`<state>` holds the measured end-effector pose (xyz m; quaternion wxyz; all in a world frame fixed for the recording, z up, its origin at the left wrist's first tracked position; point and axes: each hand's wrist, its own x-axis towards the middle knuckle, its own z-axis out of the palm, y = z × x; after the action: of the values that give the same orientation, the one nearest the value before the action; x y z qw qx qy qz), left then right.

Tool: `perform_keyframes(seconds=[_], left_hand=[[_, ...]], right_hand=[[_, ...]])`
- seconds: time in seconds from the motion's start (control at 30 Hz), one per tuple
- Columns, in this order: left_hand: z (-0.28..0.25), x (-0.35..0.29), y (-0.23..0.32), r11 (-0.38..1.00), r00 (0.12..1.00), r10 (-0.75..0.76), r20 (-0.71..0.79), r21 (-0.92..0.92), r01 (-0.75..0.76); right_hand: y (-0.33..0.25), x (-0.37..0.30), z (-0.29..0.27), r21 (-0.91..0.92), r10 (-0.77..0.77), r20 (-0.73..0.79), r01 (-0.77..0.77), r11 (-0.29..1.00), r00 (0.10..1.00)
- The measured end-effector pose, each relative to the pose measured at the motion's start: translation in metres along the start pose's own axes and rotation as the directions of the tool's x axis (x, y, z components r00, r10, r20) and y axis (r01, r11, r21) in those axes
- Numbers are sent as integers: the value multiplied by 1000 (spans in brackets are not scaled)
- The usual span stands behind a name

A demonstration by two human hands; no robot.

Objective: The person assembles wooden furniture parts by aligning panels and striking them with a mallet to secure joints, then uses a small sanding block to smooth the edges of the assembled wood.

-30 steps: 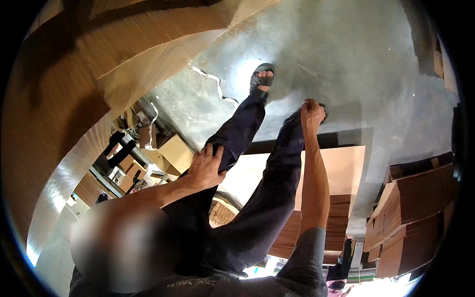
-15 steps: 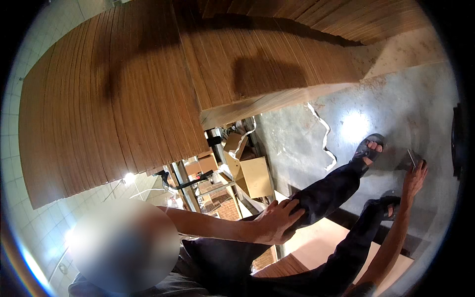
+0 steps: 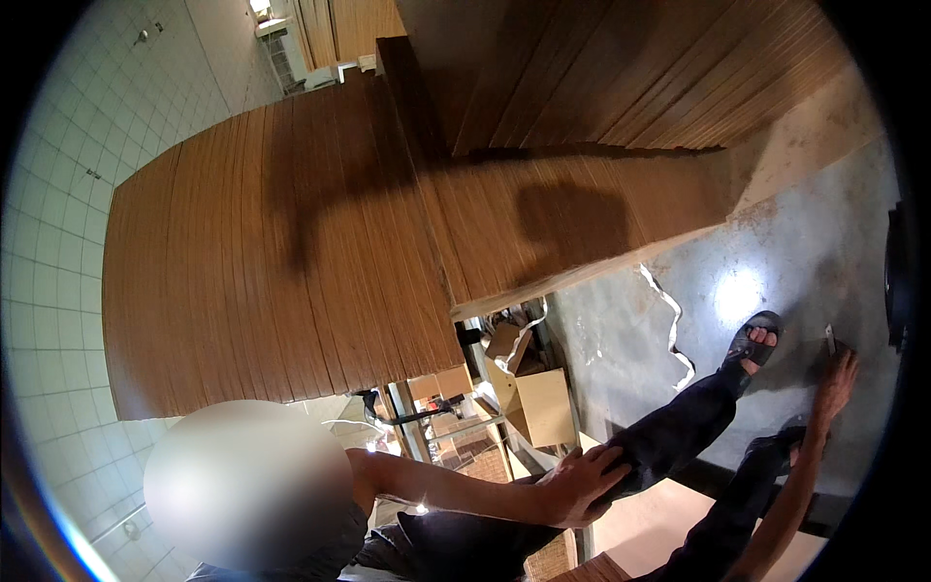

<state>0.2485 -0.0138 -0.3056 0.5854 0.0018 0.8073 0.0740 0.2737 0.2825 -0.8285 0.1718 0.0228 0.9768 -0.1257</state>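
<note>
My left hand (image 3: 582, 480) lies flat on the knee of dark trousers (image 3: 679, 436), fingers spread, holding nothing. My right hand (image 3: 832, 380) stretches out to the grey concrete floor (image 3: 776, 252) beside a foot in a dark sandal (image 3: 754, 344). Its fingertips are at a small thin pale piece (image 3: 830, 338) on the floor; whether they grip it cannot be made out. Both legs run out toward the upper right.
A tall stack of brown corrugated cardboard sheets (image 3: 291, 272) fills the middle and top. A white tiled wall (image 3: 58, 242) is on the left. A cardboard box (image 3: 543, 407) and a metal frame (image 3: 417, 417) stand by the stack. A pale flat sheet (image 3: 650, 524) lies under the legs.
The view has swung left and up, so the cardboard stack and tiled wall now fill most of it. My left hand stays on the knee and my right hand stays down by the sandal.
</note>
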Motion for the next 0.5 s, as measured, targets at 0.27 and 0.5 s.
perform_keyframes(seconds=[0.27, 0.5], left_hand=[[-3, 1, 8, 999, 1000, -28, -11, 42, 28], [4, -5, 10, 991, 974, 116, -194, 83, -101]], right_hand=[[-57, 30, -55, 186, -36, -224, 79, 979, 974], [-49, -65, -109, 574, 164, 20, -145, 806, 986]])
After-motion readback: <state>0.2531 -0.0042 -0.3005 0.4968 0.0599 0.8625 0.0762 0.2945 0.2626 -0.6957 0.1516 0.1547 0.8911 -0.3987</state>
